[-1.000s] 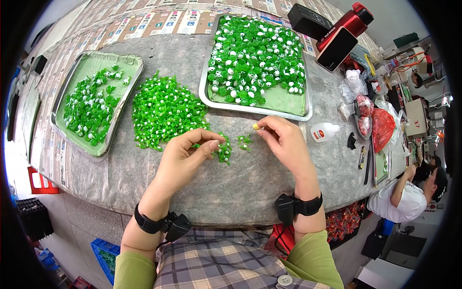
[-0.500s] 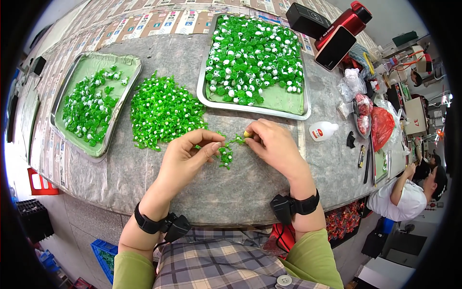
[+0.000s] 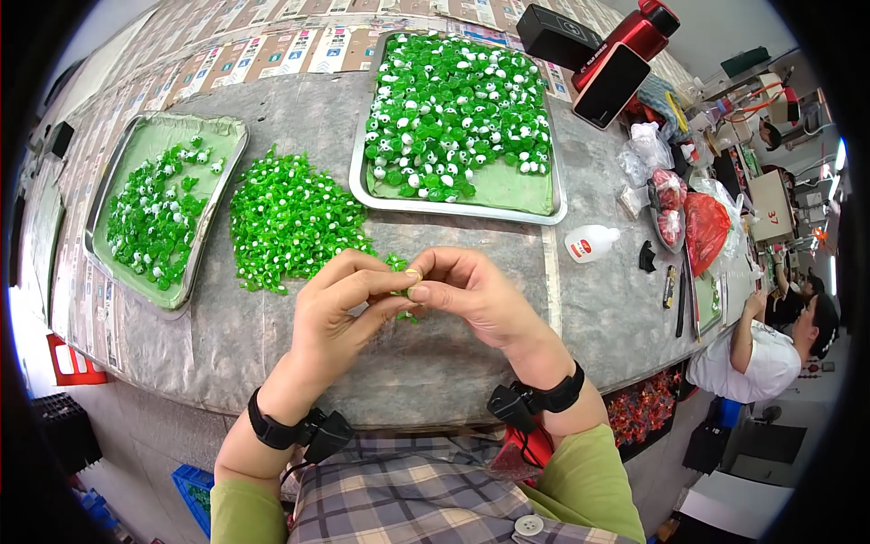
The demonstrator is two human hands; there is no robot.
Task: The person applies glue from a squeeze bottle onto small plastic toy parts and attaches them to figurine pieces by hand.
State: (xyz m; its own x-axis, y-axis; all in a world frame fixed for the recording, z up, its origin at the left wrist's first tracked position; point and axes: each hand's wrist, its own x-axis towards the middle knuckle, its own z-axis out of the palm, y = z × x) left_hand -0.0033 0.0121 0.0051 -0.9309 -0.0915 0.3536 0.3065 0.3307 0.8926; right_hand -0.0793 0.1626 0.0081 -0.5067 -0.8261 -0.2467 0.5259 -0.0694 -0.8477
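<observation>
My left hand (image 3: 337, 313) and my right hand (image 3: 485, 299) meet above the grey table covering, fingers pinched together. Between their fingertips is a small green piece (image 3: 400, 292), mostly hidden by the fingers. Something yellowish shows at a fingertip of my right hand. A few loose green pieces (image 3: 408, 317) lie just under the hands. Beyond my left hand spreads a heap of small green and white pieces (image 3: 297, 218). Black straps with dark boxes sit round both forearms.
A large metal tray (image 3: 453, 210) of green figures with white eyeball-like parts stands ahead; a smaller tray (image 3: 210, 150) is at left. To the right are a white bottle (image 3: 591, 243), phone (image 3: 612, 86), red flask (image 3: 634, 41), plastic bags (image 3: 707, 231) and a seated person (image 3: 757, 358).
My right hand has moved left and its fingertips now meet those of my left hand around the green piece. The whole view has shifted slightly.
</observation>
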